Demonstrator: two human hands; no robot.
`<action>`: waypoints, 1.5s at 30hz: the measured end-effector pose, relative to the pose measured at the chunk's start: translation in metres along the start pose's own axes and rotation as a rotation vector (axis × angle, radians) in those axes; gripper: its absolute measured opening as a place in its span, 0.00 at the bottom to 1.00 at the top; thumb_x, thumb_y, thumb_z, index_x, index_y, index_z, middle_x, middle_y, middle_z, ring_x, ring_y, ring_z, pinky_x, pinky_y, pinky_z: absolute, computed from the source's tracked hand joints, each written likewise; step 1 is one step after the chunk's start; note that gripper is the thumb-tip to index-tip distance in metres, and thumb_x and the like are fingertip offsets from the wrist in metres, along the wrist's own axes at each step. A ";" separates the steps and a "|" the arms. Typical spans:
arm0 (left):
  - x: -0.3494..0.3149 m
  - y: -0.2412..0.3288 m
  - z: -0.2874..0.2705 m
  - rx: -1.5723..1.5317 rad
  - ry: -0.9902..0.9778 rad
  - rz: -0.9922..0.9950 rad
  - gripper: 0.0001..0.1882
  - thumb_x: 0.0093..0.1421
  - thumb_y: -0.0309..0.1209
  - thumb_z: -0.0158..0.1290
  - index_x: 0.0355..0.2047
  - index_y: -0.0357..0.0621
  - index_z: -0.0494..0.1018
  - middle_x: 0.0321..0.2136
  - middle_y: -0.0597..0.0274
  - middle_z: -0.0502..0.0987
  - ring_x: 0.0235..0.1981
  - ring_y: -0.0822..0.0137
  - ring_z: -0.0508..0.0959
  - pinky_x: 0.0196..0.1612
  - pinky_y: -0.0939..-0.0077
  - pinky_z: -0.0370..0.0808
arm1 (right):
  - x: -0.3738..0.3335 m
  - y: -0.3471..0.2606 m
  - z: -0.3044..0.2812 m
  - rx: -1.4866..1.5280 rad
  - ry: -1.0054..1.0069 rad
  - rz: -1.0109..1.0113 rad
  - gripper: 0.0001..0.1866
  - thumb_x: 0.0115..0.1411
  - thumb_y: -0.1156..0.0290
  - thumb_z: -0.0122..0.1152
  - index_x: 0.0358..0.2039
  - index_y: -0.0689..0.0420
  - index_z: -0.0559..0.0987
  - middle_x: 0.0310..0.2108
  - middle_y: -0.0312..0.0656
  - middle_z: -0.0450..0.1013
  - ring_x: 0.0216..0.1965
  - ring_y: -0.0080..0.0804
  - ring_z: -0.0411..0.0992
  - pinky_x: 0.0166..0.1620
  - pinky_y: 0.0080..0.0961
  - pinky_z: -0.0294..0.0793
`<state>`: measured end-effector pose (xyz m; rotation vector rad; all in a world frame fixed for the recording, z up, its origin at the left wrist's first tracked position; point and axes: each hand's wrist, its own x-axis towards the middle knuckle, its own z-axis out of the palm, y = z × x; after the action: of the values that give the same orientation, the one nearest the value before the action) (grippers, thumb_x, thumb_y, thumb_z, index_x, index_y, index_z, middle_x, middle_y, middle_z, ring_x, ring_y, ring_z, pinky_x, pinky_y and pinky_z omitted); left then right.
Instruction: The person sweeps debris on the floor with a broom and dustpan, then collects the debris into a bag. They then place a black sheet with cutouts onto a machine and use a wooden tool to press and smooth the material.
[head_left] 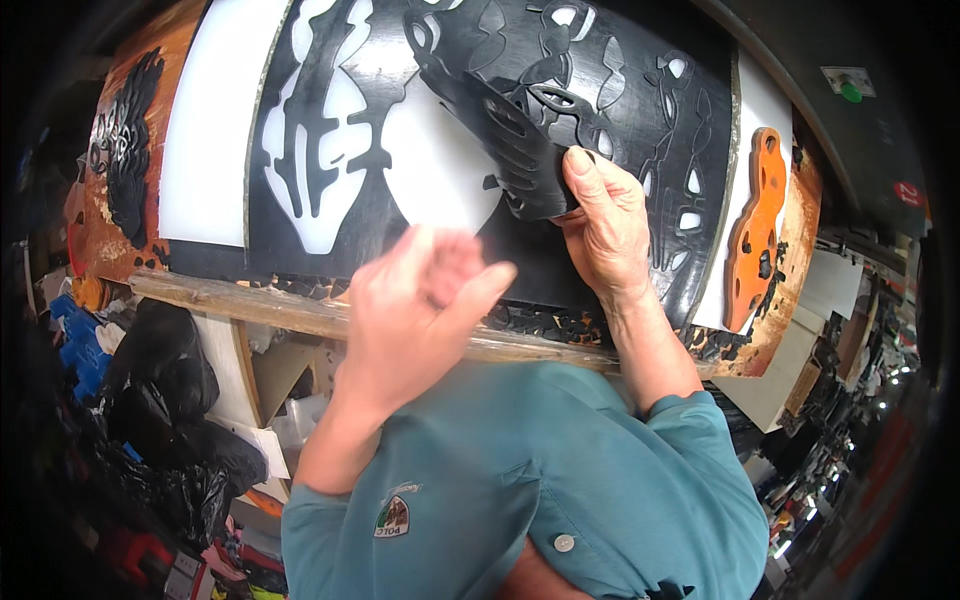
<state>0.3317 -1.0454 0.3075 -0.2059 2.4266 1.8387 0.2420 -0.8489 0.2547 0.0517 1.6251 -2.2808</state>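
Note:
Thumb and fingers of my right hand (608,222) are closed on the lower end of a black die-cut piece (500,135) with slots along it. The piece is tilted, and its far end lies near the top edge of the view, over a large black sheet (560,270). My left hand (415,310) is raised over the near edge, blurred by motion. Its thumb stands apart from loosely curled fingers, and nothing shows in it. Cut-out shapes in the sheet let a white surface (435,160) show through, just beyond my left hand.
A stack of black cut pieces (130,145) lies at the far left. To the right is an orange cutting die (755,230) on a white board. Black scraps (555,325) gather along the wooden table edge (250,305). Black plastic bags (160,385) sit below left.

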 end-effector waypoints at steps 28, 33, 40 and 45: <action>0.067 -0.087 -0.039 -0.522 0.592 0.046 0.18 0.80 0.41 0.45 0.37 0.41 0.68 0.22 0.66 0.67 0.22 0.74 0.69 0.24 0.79 0.66 | -0.001 -0.186 -0.191 0.015 0.431 -0.770 0.15 0.77 0.61 0.55 0.49 0.60 0.81 0.42 0.45 0.82 0.37 0.31 0.78 0.36 0.29 0.79; -0.002 -0.054 -0.026 -0.269 0.167 -0.338 0.18 0.80 0.39 0.44 0.44 0.36 0.74 0.35 0.54 0.82 0.28 0.71 0.79 0.34 0.77 0.76 | -0.014 -0.115 -0.127 -1.158 0.700 -0.916 0.09 0.71 0.72 0.64 0.47 0.63 0.84 0.38 0.41 0.83 0.36 0.28 0.79 0.43 0.25 0.81; -0.057 -0.054 0.031 -0.884 0.026 -0.731 0.15 0.77 0.35 0.50 0.51 0.33 0.72 0.54 0.43 0.79 0.55 0.53 0.82 0.62 0.62 0.80 | -0.038 0.002 -0.086 -1.203 -0.098 -0.788 0.13 0.54 0.79 0.76 0.40 0.61 0.84 0.34 0.44 0.80 0.33 0.41 0.76 0.36 0.33 0.76; -0.059 -0.044 0.044 -0.998 0.098 -0.708 0.14 0.77 0.34 0.49 0.51 0.33 0.71 0.58 0.40 0.76 0.60 0.49 0.79 0.66 0.57 0.76 | -0.036 0.002 -0.089 -1.172 -0.140 -0.849 0.16 0.51 0.80 0.78 0.41 0.61 0.84 0.35 0.44 0.80 0.32 0.40 0.75 0.35 0.32 0.75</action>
<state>0.3968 -1.0122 0.2624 -1.0463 0.9875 2.4052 0.2624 -0.7585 0.2301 -1.2094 2.9463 -1.2444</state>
